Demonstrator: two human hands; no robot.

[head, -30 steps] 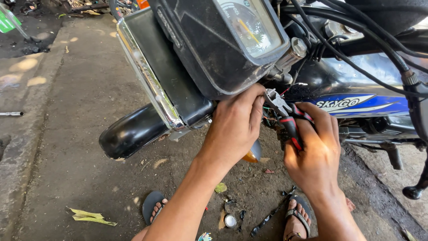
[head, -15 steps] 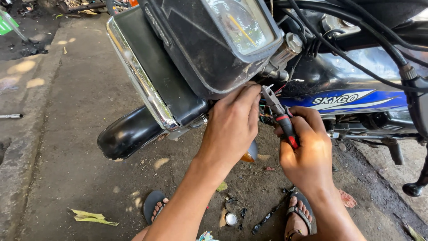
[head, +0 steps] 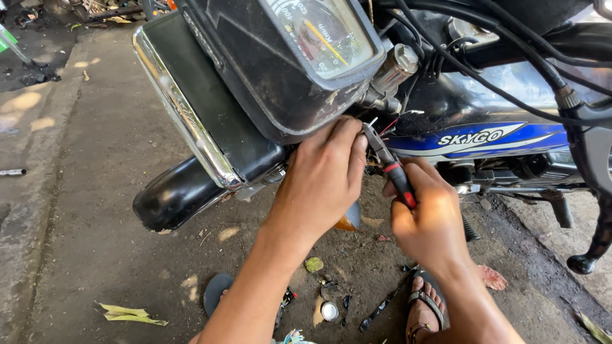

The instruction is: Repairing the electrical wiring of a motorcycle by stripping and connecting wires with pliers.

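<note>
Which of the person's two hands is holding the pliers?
The right hand grips the red-and-black-handled pliers, their nose pointing up under the instrument housing. The left hand holds no tool, its fingers pressing beside the pliers' nose.

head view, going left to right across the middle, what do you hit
metal tool on the ground → black front fender → left hand → red-handled pliers → right hand → blue tank stripe → black lever

A round silver metal cap [head: 329, 311] lies on the dirt ground [head: 95, 191] near a yellow dried leaf [head: 131, 313]; a black curved front mudguard [head: 175, 197] hangs above.
</note>
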